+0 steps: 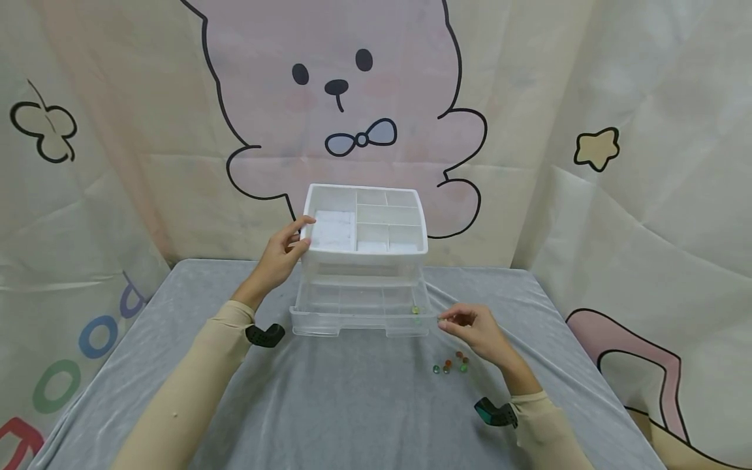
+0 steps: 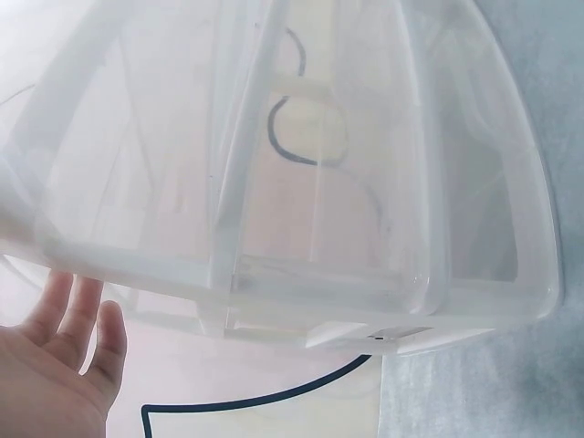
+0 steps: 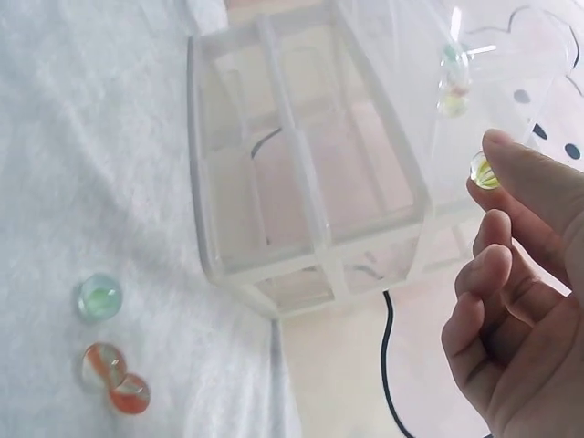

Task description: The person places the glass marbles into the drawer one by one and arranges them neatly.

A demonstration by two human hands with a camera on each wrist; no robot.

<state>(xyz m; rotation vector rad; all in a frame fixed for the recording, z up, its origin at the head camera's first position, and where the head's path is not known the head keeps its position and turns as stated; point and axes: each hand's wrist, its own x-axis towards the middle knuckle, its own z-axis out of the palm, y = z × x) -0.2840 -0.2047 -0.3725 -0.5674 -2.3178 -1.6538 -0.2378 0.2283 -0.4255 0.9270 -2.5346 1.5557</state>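
Observation:
A white-topped, clear plastic drawer box (image 1: 365, 261) stands on the cloth, its see-through bottom drawer (image 1: 364, 323) pulled forward. My left hand (image 1: 279, 258) holds the left edge of the box's divided top tray (image 1: 384, 215); some of its fingertips are hidden behind the edge in the left wrist view. Just off the drawer's right end, my right hand (image 1: 477, 331) pinches a clear marble with a yellow swirl (image 3: 484, 171) between thumb and index finger. Inside the drawer's right part lie a few marbles (image 3: 453, 80), blurred by the plastic.
Several loose green and orange marbles, among them a green marble (image 1: 437, 369) and an orange one (image 1: 448, 363), lie on the grey cloth (image 1: 352, 411) in front of my right hand. A printed curtain (image 1: 529, 215) hangs behind the table.

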